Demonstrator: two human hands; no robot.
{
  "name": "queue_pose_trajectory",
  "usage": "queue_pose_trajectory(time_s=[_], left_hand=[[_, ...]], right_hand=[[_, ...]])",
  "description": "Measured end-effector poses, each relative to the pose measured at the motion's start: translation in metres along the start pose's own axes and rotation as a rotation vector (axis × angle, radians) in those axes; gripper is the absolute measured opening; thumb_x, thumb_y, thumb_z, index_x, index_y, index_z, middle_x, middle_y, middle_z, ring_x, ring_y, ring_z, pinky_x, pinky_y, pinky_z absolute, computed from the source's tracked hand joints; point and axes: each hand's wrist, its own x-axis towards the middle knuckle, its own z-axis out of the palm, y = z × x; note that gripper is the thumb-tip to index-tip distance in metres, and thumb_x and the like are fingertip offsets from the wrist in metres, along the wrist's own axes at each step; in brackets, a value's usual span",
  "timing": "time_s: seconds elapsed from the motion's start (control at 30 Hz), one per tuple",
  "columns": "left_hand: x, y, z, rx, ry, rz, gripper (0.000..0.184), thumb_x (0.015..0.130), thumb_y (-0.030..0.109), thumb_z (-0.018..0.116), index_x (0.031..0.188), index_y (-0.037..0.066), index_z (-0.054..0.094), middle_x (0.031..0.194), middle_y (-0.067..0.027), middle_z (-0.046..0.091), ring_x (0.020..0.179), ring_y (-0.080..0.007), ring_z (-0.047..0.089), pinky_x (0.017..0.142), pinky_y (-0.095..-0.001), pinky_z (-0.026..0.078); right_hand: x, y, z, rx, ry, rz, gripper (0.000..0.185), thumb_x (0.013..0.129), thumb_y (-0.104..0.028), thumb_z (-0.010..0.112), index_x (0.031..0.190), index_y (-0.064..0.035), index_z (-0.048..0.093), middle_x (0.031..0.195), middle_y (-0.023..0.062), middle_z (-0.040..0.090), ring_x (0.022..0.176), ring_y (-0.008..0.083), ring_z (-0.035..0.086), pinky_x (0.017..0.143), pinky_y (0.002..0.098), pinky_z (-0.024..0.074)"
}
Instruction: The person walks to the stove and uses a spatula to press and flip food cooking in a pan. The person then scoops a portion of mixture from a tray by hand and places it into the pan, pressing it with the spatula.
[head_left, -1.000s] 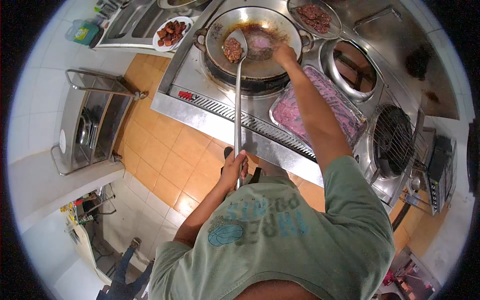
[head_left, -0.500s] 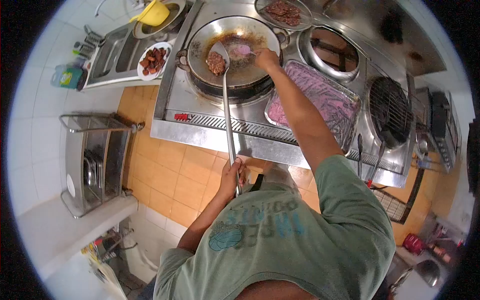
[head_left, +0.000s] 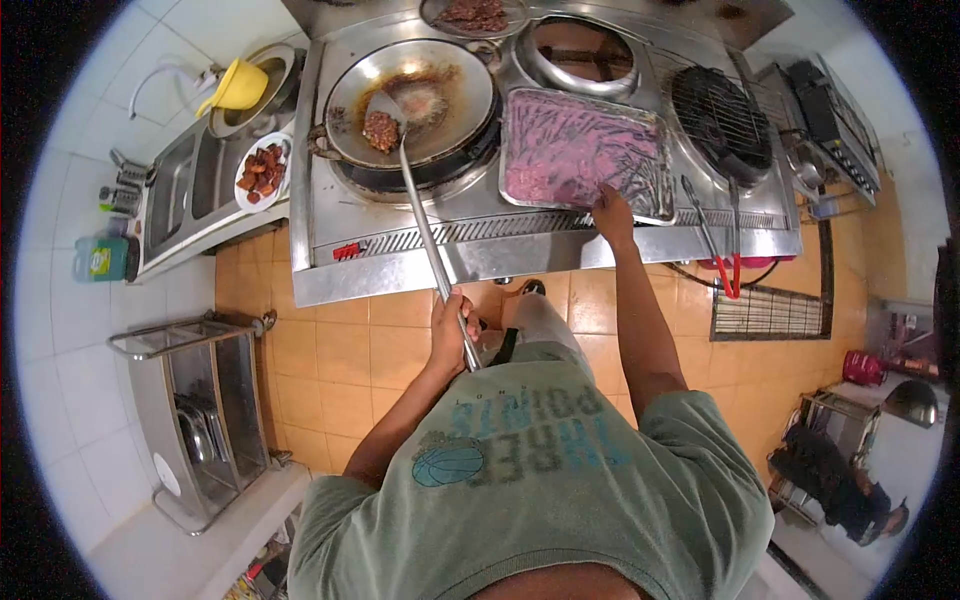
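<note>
My left hand [head_left: 456, 328] grips the long metal handle of a wok spatula [head_left: 422, 218]. Its blade lies inside the wok [head_left: 462, 88], bearing a brown fried clump [head_left: 381, 131]. A brown stain marks the wok's inner surface. To the right of the wok sits a metal tray [head_left: 660, 216] spread with a streaked pink mixture [head_left: 570, 125]. At the tray's front edge, my right hand [head_left: 612, 213] is closed with its fingertips over the mixture. It pinches a small spoon, whose bowl is mostly hidden there.
Behind are a strainer of brown pieces [head_left: 472, 14] and a round steel pot [head_left: 578, 60]. A grill rack [head_left: 722, 115] and red-handled tongs [head_left: 733, 270] lie right. A plate of browned chunks [head_left: 262, 175] is by the sink. Another person [head_left: 835, 480] is at far right.
My right hand has moved from above the wok, where it held the small spoon with pink mixture, to the tray's front edge. My left hand still holds the wok spatula. The view has shifted right.
</note>
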Motion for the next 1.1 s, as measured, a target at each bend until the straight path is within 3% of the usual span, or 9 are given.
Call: queue_pose_trajectory(time_s=[0.23, 0.33, 0.4, 0.43, 0.53, 0.67, 0.9, 1.0, 1.1], left_hand=[[-0.003, 0.001, -0.010, -0.004, -0.035, 0.005, 0.029, 0.092, 0.034, 0.046, 0.076, 0.012, 0.038, 0.063, 0.0017, 0.038, 0.044, -0.0070, 0.036, 0.039, -0.0223, 0.032], [-0.002, 0.002, -0.010, 0.017, -0.033, 0.004, 0.027, 0.092, 0.034, 0.047, 0.079, 0.012, 0.039, 0.066, 0.0018, 0.039, 0.047, -0.0074, 0.037, 0.042, -0.0223, 0.033], [-0.006, 0.003, 0.000, 0.063, 0.024, 0.017, 0.026, 0.092, 0.034, 0.048, 0.081, 0.012, 0.040, 0.068, 0.0020, 0.039, 0.052, -0.0074, 0.039, 0.045, -0.0218, 0.034], [-0.005, -0.001, -0.001, 0.113, 0.034, 0.052, 0.024, 0.092, 0.034, 0.049, 0.086, 0.010, 0.044, 0.072, 0.0018, 0.040, 0.063, -0.0078, 0.042, 0.054, -0.0224, 0.037], [-0.005, -0.001, 0.005, 0.195, 0.068, 0.078, 0.024, 0.092, 0.033, 0.048, 0.091, 0.010, 0.046, 0.075, 0.0013, 0.041, 0.069, -0.0087, 0.042, 0.060, -0.0240, 0.038], [-0.007, 0.002, 0.012, 0.181, 0.052, 0.094, 0.031, 0.093, 0.036, 0.046, 0.103, 0.007, 0.042, 0.077, -0.0036, 0.042, 0.067, -0.0106, 0.043, 0.050, -0.0237, 0.039], [0.003, 0.018, 0.023, 0.255, -0.057, 0.039, 0.031, 0.091, 0.038, 0.047, 0.095, 0.007, 0.045, 0.083, -0.0034, 0.046, 0.075, -0.0120, 0.045, 0.066, -0.0266, 0.040], [0.010, 0.025, 0.020, 0.257, -0.120, 0.099, 0.034, 0.092, 0.041, 0.044, 0.103, 0.009, 0.048, 0.096, -0.0040, 0.050, 0.089, -0.0144, 0.047, 0.079, -0.0301, 0.037], [0.031, 0.020, -0.001, 0.292, -0.117, 0.201, 0.039, 0.092, 0.044, 0.040, 0.111, 0.011, 0.047, 0.111, -0.0040, 0.050, 0.103, -0.0166, 0.044, 0.088, -0.0355, 0.030]], right_hand=[[-0.016, -0.017, -0.018, -0.224, -0.265, 0.158, 0.055, 0.082, -0.027, 0.053, 0.129, -0.0038, 0.039, 0.108, 0.0291, 0.054, 0.096, 0.0406, 0.057, 0.078, 0.0472, 0.0482], [-0.055, -0.058, -0.042, -0.390, -0.056, -0.006, 0.055, 0.082, -0.028, 0.056, 0.129, -0.0034, 0.040, 0.112, 0.0290, 0.052, 0.103, 0.0377, 0.053, 0.082, 0.0458, 0.0468], [-0.082, -0.060, -0.013, -0.044, 0.082, -0.510, 0.057, 0.081, -0.030, 0.060, 0.128, -0.0036, 0.041, 0.109, 0.0269, 0.053, 0.105, 0.0349, 0.051, 0.085, 0.0429, 0.0451], [-0.113, -0.106, -0.042, 0.314, -0.511, -0.156, 0.062, 0.080, -0.032, 0.062, 0.130, -0.0027, 0.038, 0.108, 0.0223, 0.055, 0.101, 0.0304, 0.054, 0.087, 0.0393, 0.0437], [-0.182, -0.144, -0.057, 0.713, -1.146, 0.065, 0.085, 0.084, -0.037, 0.060, 0.140, 0.0003, 0.009, 0.096, 0.0131, 0.061, 0.082, 0.0183, 0.059, 0.074, 0.0294, 0.0476], [-0.209, -0.151, -0.040, 0.865, -1.119, -0.117, 0.072, 0.089, -0.020, 0.054, 0.143, -0.0160, 0.008, 0.098, 0.0093, 0.058, 0.092, 0.0161, 0.056, 0.069, 0.0278, 0.0503], [-0.214, -0.177, -0.042, 0.669, -0.505, -0.308, 0.035, 0.090, -0.015, 0.048, 0.122, -0.0040, 0.039, 0.079, 0.0054, 0.053, 0.068, 0.0153, 0.052, 0.064, 0.0281, 0.0448], [-0.195, -0.186, -0.056, 1.079, -0.787, 0.093, 0.028, 0.090, -0.015, 0.046, 0.117, -0.0072, 0.043, 0.067, -0.0023, 0.038, 0.048, 0.0044, 0.032, 0.041, 0.0201, 0.0257], [-0.185, -0.187, -0.072, 1.232, -0.899, 0.233, 0.014, 0.092, -0.016, 0.043, 0.104, -0.0080, 0.044, 0.067, -0.0034, 0.040, 0.047, 0.0031, 0.029, 0.040, 0.0195, 0.0226]])
